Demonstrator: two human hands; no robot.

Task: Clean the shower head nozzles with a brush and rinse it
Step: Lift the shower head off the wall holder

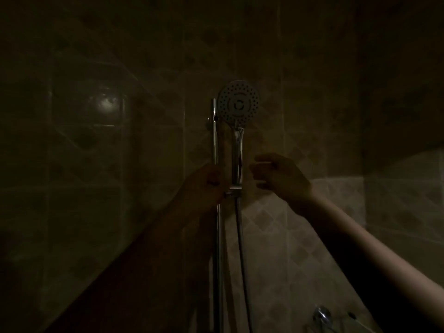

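Head view, very dim: one shower head [238,100] sits upright in its bracket [232,193] on the wall, its round nozzle face turned out toward the room, its chrome handle running straight down into the bracket. One rail [214,138] stands just left of it, and one hose [241,248] hangs below. Two hands are raised. The left hand [206,182] is at the rail beside the bracket; in the dark I cannot tell if it grips anything. The right hand [278,175] hovers just right of the handle, fingers curled and half open, holding nothing, apart from the chrome. Tiled wall [319,111] fills both sides. A tap [322,313] glints low right.
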